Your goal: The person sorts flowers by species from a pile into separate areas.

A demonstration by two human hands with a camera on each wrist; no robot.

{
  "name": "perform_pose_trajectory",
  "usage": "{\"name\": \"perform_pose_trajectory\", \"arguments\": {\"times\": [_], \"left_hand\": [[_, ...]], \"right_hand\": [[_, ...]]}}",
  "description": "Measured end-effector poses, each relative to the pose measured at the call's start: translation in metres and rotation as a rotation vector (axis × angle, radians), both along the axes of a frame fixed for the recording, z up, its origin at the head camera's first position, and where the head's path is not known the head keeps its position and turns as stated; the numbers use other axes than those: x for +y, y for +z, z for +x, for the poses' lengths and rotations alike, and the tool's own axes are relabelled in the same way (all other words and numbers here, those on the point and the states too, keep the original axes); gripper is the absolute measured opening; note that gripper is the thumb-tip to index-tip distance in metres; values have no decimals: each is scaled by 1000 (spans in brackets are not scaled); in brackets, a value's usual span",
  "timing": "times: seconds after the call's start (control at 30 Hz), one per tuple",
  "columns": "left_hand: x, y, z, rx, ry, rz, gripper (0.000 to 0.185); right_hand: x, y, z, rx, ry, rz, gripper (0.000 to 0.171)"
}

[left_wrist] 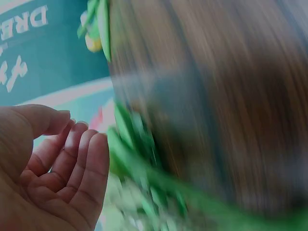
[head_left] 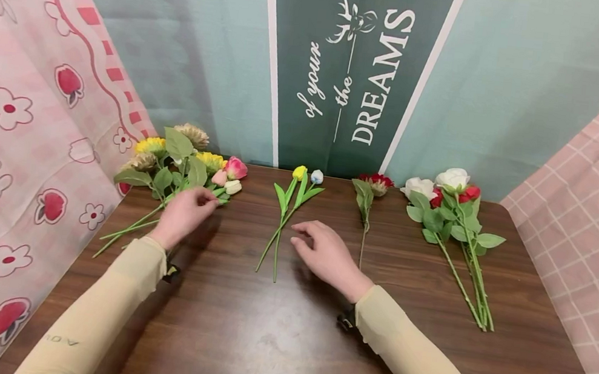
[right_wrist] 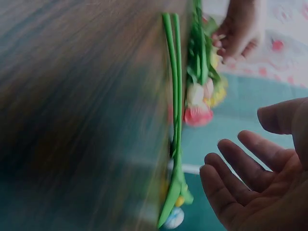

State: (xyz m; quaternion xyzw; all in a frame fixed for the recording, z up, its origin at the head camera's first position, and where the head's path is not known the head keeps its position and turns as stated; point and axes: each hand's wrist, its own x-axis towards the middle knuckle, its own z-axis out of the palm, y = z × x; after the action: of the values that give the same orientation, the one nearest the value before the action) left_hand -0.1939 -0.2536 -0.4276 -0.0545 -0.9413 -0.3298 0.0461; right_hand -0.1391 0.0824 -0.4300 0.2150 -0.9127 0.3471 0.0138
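On a dark wooden table (head_left: 273, 336), the person's left hand (head_left: 183, 214) reached into the mixed bunch of flowers (head_left: 181, 165) at the far left, its fingertips among the green leaves beside the small pink and white tulips (head_left: 228, 176). In the left wrist view its fingers (left_wrist: 79, 159) lay loosely bent with an empty palm, so it held nothing; whether it touched the leaves I could not tell through the blur. The right hand (head_left: 325, 254) hovered low over the table's middle, fingers relaxed and spread, empty, just right of a pair of tulips (head_left: 291, 201), one yellow and one pale blue, whose stems pointed toward the near edge. Just right of that hand lay a single red flower (head_left: 375, 186). At the far right rested a bunch of white and red roses (head_left: 453, 212).
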Motion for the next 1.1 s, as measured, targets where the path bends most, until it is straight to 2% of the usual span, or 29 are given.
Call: {"name": "perform_pose_trajectory", "arguments": {"times": [0.13, 0.27, 0.5, 0.77, 1.1], "left_hand": [[-35, 6, -4, -2, 55, -43, 26], [-62, 9, -11, -31, 99, -80, 30], [-83, 9, -28, -98, 114, -130, 34], [-80, 4, -38, -206, 112, -95, 38], [-84, 4, -39, -279, 135, 80, 37]], "right_hand": [[-25, 5, 1, 58, 111, 152, 35], [-54, 10, 3, 146, 224, 281, 37], [-99, 15, 15, 260, 350, 436, 37], [-108, 10, 26, 273, 395, 461, 35], [-94, 3, 23, 263, 369, 419, 33]]}}
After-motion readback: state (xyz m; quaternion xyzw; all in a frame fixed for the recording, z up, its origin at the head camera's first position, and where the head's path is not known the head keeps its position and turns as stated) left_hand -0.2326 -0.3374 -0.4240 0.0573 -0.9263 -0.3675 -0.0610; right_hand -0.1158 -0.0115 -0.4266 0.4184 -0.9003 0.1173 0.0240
